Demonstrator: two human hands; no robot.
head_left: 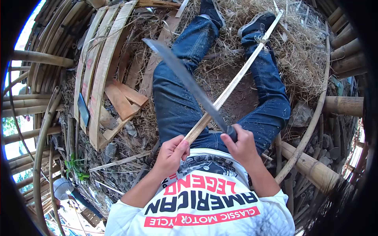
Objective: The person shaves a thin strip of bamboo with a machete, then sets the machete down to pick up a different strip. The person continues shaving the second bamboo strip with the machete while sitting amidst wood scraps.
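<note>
My left hand (172,154) is closed round the near end of a long, pale bamboo strip (235,82), which slants away over my lap toward my right shoe. In my right hand (241,144) is the dark handle of a machete (189,81). Its long, grey blade points up and to the left and crosses over the strip a short way beyond my left hand. A frayed, split spot shows on the strip near the shoe. My legs in blue jeans (176,103) lie stretched out and apart beneath the strip and the blade.
A wooden frame of pale planks (103,78) stands at the left, with a dark phone-like slab (84,109) on it. Curly shavings (303,59) cover the ground at the upper right. Thick bamboo poles (315,167) lie at the right, and bamboo slats wall both sides.
</note>
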